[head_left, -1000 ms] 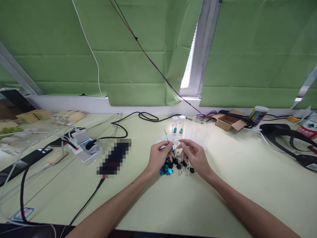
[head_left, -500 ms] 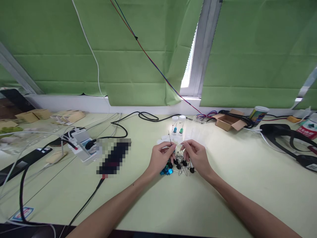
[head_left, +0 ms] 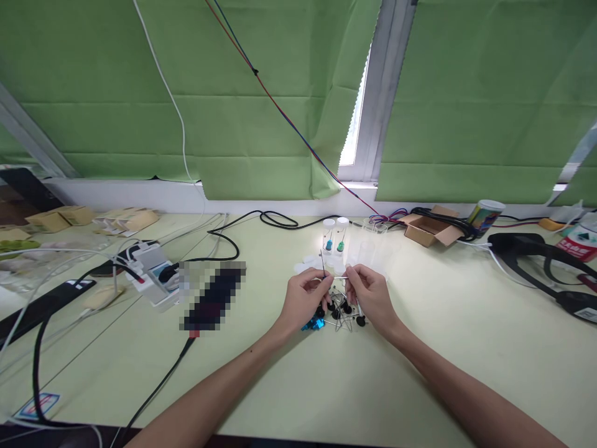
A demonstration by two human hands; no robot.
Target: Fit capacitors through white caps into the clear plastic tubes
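My left hand (head_left: pixel 306 297) is closed in a pinch, with a thin dark rod (head_left: pixel 322 262) standing up from its fingertips. My right hand (head_left: pixel 370 294) pinches a thin silver metal rod (head_left: pixel 339 278) that lies level across the gap to the left fingertips. Whether the two rods touch is too small to tell. Beneath both hands is a pile of bent metal wires (head_left: pixel 344 322) with black round knobs (head_left: pixel 360 321). Shiny blue pieces (head_left: pixel 313 324) lie beside the pile, under the left hand.
Two clear vials with white caps, one holding a blue piece (head_left: pixel 329 244) and one a green piece (head_left: pixel 341 246), stand behind the hands. A cardboard box (head_left: pixel 428 230), a can (head_left: pixel 485 218) and a black headset (head_left: pixel 527 261) are right; a power strip (head_left: pixel 156 274) and cables are left.
The silver rod between my hands now lies straighter and shows more plainly. Both hands have stayed nearly in place, and the view has shifted slightly.
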